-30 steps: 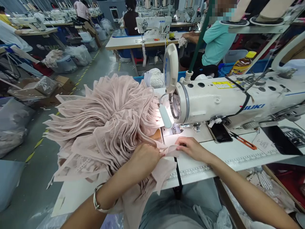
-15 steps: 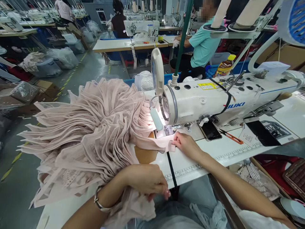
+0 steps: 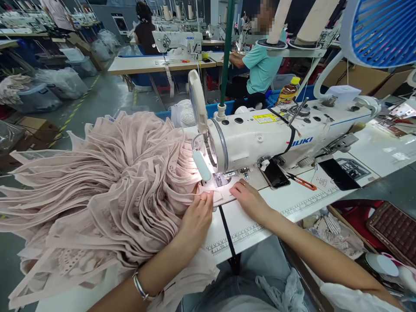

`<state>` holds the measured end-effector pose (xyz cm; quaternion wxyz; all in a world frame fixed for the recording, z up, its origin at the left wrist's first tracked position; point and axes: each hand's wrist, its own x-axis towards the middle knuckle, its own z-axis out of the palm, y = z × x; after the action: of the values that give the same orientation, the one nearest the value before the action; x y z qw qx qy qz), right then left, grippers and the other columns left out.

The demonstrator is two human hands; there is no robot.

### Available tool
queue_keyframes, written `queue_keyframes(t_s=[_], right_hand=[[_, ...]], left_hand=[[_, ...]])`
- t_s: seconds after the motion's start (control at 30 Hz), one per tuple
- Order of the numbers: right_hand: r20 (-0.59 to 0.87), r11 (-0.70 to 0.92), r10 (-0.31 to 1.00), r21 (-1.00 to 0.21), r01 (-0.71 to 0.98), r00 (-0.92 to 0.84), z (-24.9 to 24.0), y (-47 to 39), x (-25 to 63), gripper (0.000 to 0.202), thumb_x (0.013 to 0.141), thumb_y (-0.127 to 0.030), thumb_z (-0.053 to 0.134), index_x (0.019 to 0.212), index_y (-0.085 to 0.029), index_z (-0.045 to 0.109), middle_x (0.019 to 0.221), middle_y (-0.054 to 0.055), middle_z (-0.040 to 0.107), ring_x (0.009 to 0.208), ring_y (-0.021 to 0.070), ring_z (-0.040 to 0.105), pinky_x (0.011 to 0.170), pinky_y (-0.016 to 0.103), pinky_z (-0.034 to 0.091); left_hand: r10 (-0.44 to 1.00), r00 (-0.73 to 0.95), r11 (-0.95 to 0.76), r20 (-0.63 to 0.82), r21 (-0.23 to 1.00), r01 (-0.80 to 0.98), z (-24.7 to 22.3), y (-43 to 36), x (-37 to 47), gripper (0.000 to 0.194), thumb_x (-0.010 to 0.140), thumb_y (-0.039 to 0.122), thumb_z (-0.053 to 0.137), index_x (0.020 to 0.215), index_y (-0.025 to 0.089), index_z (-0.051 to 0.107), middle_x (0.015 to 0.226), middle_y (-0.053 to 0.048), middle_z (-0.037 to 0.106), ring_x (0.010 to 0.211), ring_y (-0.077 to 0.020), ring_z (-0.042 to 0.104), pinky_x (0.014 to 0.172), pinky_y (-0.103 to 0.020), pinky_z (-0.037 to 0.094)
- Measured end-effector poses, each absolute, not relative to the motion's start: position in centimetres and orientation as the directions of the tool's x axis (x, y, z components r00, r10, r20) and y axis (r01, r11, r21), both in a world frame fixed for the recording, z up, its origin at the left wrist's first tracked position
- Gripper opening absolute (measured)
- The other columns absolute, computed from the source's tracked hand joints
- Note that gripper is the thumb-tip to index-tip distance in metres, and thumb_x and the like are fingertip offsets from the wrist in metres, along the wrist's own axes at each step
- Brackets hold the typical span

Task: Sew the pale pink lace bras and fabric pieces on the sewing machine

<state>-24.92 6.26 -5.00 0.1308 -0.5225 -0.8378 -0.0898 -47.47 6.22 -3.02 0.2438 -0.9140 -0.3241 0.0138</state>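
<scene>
My left hand lies over the near edge of a pale pink fabric piece, its fingers together and pressing the cloth down in front of the needle area. My right hand has its thumb and fingers closed on the right end of the same piece. Just behind the fingertips is the presser foot of a white sewing machine, lit by its lamp. To the left, a big heap of pink garment pieces with lace spreads over the table and reaches my left forearm.
A phone, orange-handled thread snips and a dark flat object lie right of the machine. A drink bottle stands behind it. A blue fan hangs at upper right. A person in a turquoise shirt sits beyond.
My left hand has moved up from the table's front edge onto the fabric beside the needle area. My right hand stays at the fabric's right end. The whole view has shifted right.
</scene>
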Motion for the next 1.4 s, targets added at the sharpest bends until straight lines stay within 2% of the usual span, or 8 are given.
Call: queue_keyframes(t_s=[0.13,0.27,0.53,0.67,0.83,0.97,1.2,1.4], right_hand=[[0.338,0.442,0.849,-0.035,0.896,-0.406,-4.9,7.3,-25.2,0.02,0.098,-0.013,0.051,0.088,-0.018,0.067,0.087,0.008,0.065,0.09,0.023,0.059,0.08,0.034,0.048],[0.325,0.406,0.864,-0.002,0.914,-0.383,-4.7,7.4,-25.5,0.025,0.097,-0.006,0.046,0.088,-0.017,0.067,0.087,0.01,0.066,0.093,0.0243,0.061,0.083,0.034,0.048],[-0.04,0.119,0.992,0.069,0.991,-0.116,-1.5,8.0,-25.5,0.038,0.092,0.001,0.037,0.117,-0.011,0.063,0.098,0.02,0.073,0.085,0.0287,0.069,0.07,0.035,0.048],[-0.129,0.123,0.984,0.001,0.992,-0.122,-1.0,9.7,-26.8,0.026,0.097,-0.01,0.041,0.109,-0.016,0.064,0.085,0.014,0.074,0.076,0.0265,0.07,0.063,0.032,0.045],[-0.097,0.16,0.982,-0.028,0.987,-0.162,-1.7,10.0,-28.4,0.022,0.1,-0.018,0.039,0.1,-0.018,0.061,0.086,0.012,0.074,0.075,0.0227,0.069,0.06,0.029,0.041],[0.088,0.185,0.98,-0.069,0.98,-0.179,-3.4,9.0,-27.9,0.02,0.097,-0.02,0.039,0.099,-0.015,0.059,0.079,0.013,0.071,0.07,0.0235,0.066,0.059,0.03,0.038],[0.279,0.2,0.948,-0.145,0.969,-0.154,-5.4,8.7,-27.4,0.018,0.091,-0.023,0.04,0.084,-0.02,0.056,0.063,0.006,0.064,0.057,0.0212,0.058,0.056,0.03,0.03],[0.234,0.195,0.961,-0.196,0.961,-0.147,-4.9,8.6,-27.3,0.018,0.088,-0.018,0.039,0.086,-0.02,0.057,0.066,0.007,0.066,0.059,0.0214,0.057,0.056,0.03,0.03]], left_hand=[[0.487,0.854,-0.735,0.182,-0.444,0.513,-2.8,7.7,-47.1,0.041,0.092,-0.002,0.038,0.122,0.001,0.067,0.125,-0.021,0.067,0.118,-0.0275,0.063,0.106,-0.042,0.047],[0.499,0.846,-0.755,0.186,-0.386,0.53,-3.0,9.5,-46.8,0.034,0.095,0.002,0.042,0.118,0.0,0.067,0.124,-0.024,0.068,0.113,-0.0301,0.068,0.097,-0.041,0.054],[0.485,0.848,-0.732,0.212,-0.431,0.527,-4.4,7.7,-44.2,0.04,0.094,-0.002,0.042,0.129,-0.004,0.061,0.126,-0.028,0.066,0.114,-0.0386,0.068,0.079,-0.041,0.06],[0.447,0.875,-0.773,0.188,-0.41,0.483,-4.6,6.2,-43.0,0.04,0.095,-0.001,0.042,0.131,-0.004,0.06,0.127,-0.031,0.064,0.113,-0.0389,0.069,0.078,-0.041,0.06],[0.564,0.811,-0.715,0.156,-0.399,0.574,-3.5,7.2,-44.5,0.042,0.095,-0.003,0.038,0.131,-0.007,0.059,0.13,-0.029,0.064,0.126,-0.0344,0.062,0.095,-0.044,0.057],[0.536,0.835,-0.767,0.127,-0.34,0.544,-3.1,8.3,-45.8,0.042,0.098,0.002,0.039,0.136,-0.006,0.054,0.138,-0.026,0.06,0.131,-0.03,0.058,0.11,-0.04,0.049],[0.689,0.672,-0.715,0.272,0.104,0.692,-3.5,8.4,-45.3,0.045,0.096,-0.001,0.033,0.134,0.006,0.055,0.137,-0.015,0.064,0.132,-0.0178,0.058,0.113,-0.032,0.047],[0.589,0.785,-0.786,0.193,-0.088,0.612,-4.0,7.4,-44.6,0.048,0.094,0.002,0.038,0.141,-0.001,0.049,0.145,-0.022,0.056,0.142,-0.0256,0.048,0.117,-0.038,0.041]])
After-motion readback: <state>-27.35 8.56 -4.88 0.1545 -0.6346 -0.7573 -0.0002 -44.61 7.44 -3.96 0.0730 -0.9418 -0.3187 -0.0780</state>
